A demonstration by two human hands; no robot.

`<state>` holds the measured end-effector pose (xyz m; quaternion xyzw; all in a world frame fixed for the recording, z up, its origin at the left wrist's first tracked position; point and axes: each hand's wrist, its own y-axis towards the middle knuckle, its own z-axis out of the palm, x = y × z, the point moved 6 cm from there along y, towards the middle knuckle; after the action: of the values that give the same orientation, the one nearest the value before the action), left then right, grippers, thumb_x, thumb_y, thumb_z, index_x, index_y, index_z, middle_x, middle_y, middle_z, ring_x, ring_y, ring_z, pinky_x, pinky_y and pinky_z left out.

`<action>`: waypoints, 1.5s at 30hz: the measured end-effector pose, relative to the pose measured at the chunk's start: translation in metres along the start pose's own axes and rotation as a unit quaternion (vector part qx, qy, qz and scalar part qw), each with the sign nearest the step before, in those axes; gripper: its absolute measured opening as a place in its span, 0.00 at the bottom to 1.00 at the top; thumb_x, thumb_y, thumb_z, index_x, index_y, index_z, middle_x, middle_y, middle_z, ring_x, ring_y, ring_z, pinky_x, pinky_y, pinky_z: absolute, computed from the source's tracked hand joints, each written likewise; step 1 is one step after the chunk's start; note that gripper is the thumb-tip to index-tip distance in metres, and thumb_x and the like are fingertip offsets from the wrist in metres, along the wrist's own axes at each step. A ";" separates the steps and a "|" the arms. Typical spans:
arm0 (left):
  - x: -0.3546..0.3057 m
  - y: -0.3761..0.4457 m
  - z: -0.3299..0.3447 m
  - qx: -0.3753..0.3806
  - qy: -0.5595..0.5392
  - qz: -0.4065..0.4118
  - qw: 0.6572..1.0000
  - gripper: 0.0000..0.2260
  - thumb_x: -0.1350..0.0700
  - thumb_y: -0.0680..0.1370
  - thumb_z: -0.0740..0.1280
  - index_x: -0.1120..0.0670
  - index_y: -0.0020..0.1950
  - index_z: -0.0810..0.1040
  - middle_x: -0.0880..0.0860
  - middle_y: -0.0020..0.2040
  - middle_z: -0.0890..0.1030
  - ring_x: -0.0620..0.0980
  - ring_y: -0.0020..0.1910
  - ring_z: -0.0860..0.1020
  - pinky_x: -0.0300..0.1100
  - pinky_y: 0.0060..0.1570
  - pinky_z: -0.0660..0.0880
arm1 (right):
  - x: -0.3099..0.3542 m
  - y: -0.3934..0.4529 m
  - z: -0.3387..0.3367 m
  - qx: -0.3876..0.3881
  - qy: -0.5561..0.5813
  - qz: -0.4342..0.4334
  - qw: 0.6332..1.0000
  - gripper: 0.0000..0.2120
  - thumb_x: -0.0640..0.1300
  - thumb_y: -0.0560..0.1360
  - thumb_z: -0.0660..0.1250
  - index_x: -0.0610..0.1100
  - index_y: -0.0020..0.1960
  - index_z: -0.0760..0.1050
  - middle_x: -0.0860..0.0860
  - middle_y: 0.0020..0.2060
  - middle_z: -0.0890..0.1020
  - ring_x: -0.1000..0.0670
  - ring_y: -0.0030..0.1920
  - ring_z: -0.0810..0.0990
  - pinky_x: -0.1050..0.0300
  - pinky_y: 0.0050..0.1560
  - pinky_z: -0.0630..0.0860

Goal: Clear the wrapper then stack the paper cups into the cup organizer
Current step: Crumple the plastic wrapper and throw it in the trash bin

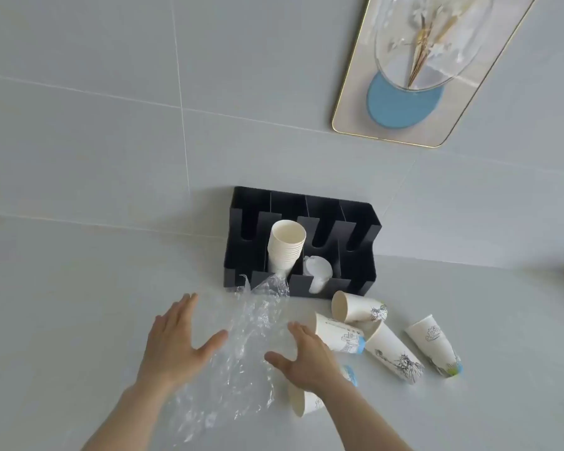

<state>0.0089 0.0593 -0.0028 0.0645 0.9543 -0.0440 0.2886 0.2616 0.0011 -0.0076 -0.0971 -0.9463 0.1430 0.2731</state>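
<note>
A view from above onto a pale grey surface (79, 320) where a person's two bare hands reach forward over a sheet of clear, crumpled wrapper (241, 346). The wrapper lies loose near the front edge of the surface, its far end touching the front wall of a black cup organizer (362, 252) that stands against the back wall.

The left hand (179, 340) hovers at the wrapper's left edge, fingers (186, 304) spread wide and flat, holding nothing. The right hand (306, 356) is at the wrapper's right edge, likewise spread open and empty; whether either palm presses the plastic cannot be told.

Inside the organizer, a stack of plain cups (285, 252) leans in the second slot from the left, and something white and rounded, perhaps lids (318, 271), sits in the next slot. Printed paper cups lie on their sides to the right of the hands: one cup by the organizer (358, 307), a cup beside the right hand (339, 333), a cup farther right (394, 356), and an upturned cup at the far right (437, 346). Another cup under the right wrist (306, 402) is partly hidden.

Judging by this, the first step, clearing the wrapper, is in hand. The next move calls for gathering the plastic between both hands and lifting it away without knocking the loose cups. Stacking has not begun for them.
</note>
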 end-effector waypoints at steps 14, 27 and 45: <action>0.016 -0.061 0.102 0.078 -0.152 -0.089 0.981 0.53 0.30 0.67 0.71 0.39 0.81 0.40 0.47 0.82 0.53 0.51 0.79 0.59 0.52 0.71 0.68 | 0.017 0.008 0.080 0.037 0.267 0.087 0.959 0.31 0.56 0.78 0.67 0.52 0.78 0.65 0.53 0.75 0.71 0.51 0.76 0.68 0.52 0.74 0.66; -0.009 -0.027 0.082 0.016 -0.183 -0.099 0.978 0.32 0.50 0.71 0.77 0.40 0.70 0.66 0.43 0.57 0.76 0.46 0.51 0.77 0.41 0.47 0.73 | 0.028 0.014 0.063 0.072 0.429 0.068 0.898 0.08 0.38 0.77 0.71 0.40 0.56 0.79 0.52 0.45 0.85 0.52 0.49 0.82 0.56 0.55 0.77; -0.122 -0.019 -0.019 0.028 -0.423 0.074 0.903 0.24 0.60 0.64 0.66 0.43 0.58 0.69 0.41 0.53 0.74 0.40 0.55 0.75 0.34 0.51 0.75 | 0.068 -0.009 -0.008 0.169 0.591 0.000 0.789 0.31 0.53 0.74 0.77 0.43 0.72 0.72 0.39 0.63 0.83 0.38 0.64 0.82 0.30 0.69 0.72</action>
<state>0.0959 0.0307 0.0819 0.1183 0.7336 -0.0727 0.6653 0.2081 0.0118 0.0351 -0.1154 -0.5606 0.2154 0.7912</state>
